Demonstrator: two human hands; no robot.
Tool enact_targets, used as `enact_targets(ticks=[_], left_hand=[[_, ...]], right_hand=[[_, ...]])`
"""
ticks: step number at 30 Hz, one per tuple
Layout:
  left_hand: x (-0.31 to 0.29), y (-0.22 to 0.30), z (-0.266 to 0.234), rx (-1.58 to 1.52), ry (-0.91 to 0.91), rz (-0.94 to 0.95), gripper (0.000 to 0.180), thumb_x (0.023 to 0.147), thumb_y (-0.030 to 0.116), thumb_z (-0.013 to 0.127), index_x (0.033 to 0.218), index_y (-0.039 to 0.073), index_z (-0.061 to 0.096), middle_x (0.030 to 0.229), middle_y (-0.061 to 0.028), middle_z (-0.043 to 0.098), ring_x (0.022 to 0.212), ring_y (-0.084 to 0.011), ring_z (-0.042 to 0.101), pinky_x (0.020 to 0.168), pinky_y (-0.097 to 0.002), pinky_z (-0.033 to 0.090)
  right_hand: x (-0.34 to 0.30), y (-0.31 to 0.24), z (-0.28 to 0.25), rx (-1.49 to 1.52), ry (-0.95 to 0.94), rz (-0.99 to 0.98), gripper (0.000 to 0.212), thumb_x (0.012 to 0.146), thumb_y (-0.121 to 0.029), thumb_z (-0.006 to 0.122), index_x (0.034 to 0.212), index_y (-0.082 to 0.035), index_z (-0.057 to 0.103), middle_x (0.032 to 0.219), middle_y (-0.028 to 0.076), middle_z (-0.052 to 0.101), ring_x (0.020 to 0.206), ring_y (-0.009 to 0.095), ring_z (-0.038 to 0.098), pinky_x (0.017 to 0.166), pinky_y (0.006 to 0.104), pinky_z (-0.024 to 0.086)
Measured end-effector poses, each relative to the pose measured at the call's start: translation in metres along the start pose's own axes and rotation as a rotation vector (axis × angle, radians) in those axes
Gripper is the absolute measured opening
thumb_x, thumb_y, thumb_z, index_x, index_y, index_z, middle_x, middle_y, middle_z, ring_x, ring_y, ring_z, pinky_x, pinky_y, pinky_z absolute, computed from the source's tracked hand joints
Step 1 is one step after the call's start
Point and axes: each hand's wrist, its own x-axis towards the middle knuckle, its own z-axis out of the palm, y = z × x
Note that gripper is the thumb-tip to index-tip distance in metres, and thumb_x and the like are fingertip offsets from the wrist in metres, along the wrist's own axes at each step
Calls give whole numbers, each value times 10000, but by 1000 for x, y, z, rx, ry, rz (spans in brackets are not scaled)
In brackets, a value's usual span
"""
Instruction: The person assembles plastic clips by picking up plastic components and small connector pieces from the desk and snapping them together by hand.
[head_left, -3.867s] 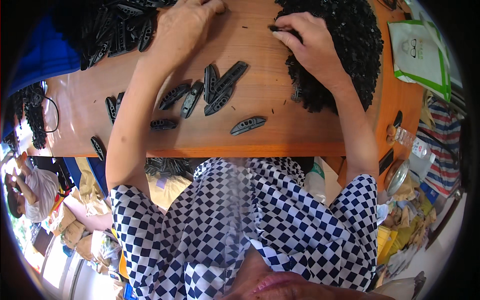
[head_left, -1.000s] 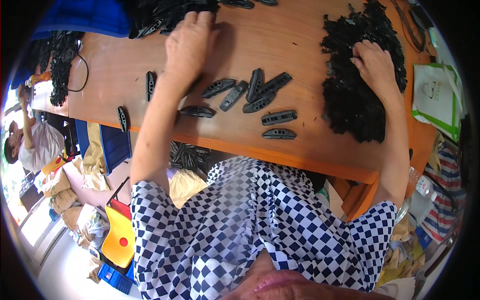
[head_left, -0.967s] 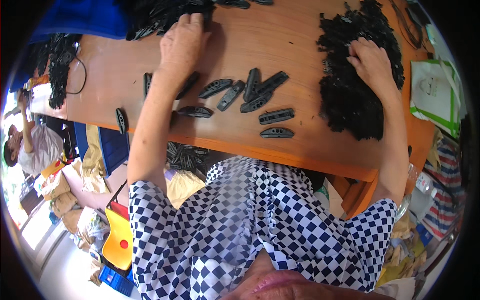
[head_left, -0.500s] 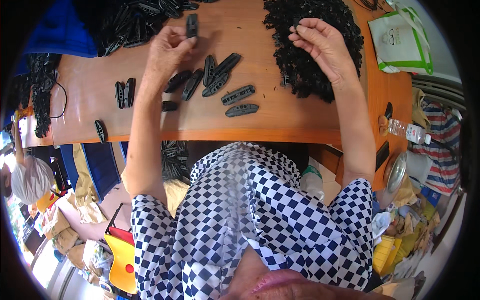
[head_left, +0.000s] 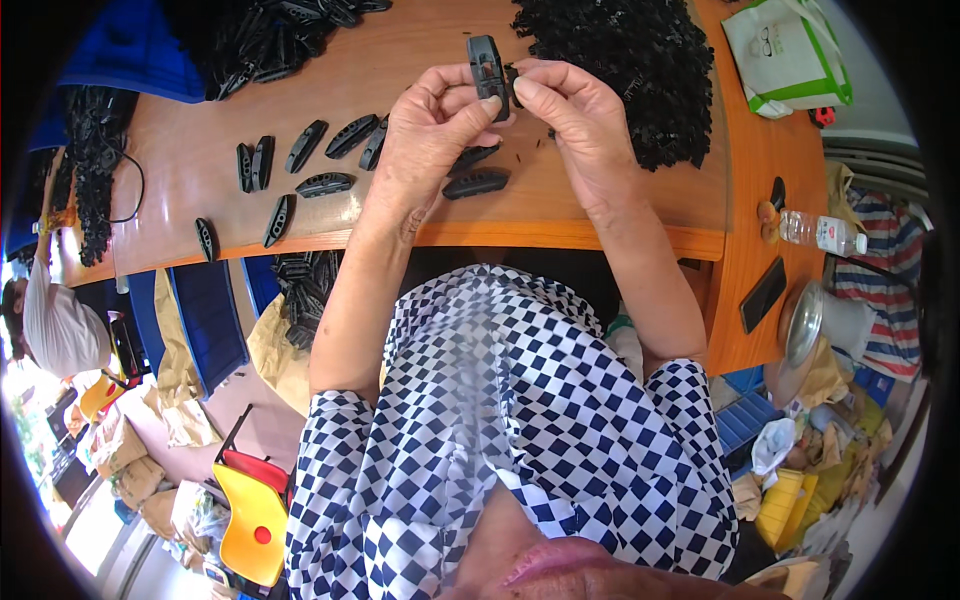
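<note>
Casing is being gripped, ideally steadily, by left hand; small piece is being pinched by right hand.

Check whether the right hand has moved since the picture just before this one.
Yes, leftward: against the heap of small black parts, the right hand has shifted from over the middle to the left edge.

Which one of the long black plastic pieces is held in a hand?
The long black piece pinched in the left hand; the similar pieces on the tabletop lie scattered or piled.
</note>
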Motion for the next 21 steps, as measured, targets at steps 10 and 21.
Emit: enact_targets(ticks=[10,21], left_hand=[[-7,-4,-2,232,-22,62,465,858,37,677,1274,-32,483,1026,-106,669,864,-147,667,737,-230,526],[-15,-5,-3,723,-106,129,486,859,23,660,1307,-6,473,1074,-89,651,993,-145,628,857,-266,517]], right_hand=[[5,-23,-13,-574,-160,-122,73,883,-48,620,941,-7,605,884,55,628,822,125,608,729,274,503],[20,-45,-14,-1317,-692,-530,68,869,-67,594,856,0,586,863,118,511,739,279,564,622,370,459]])
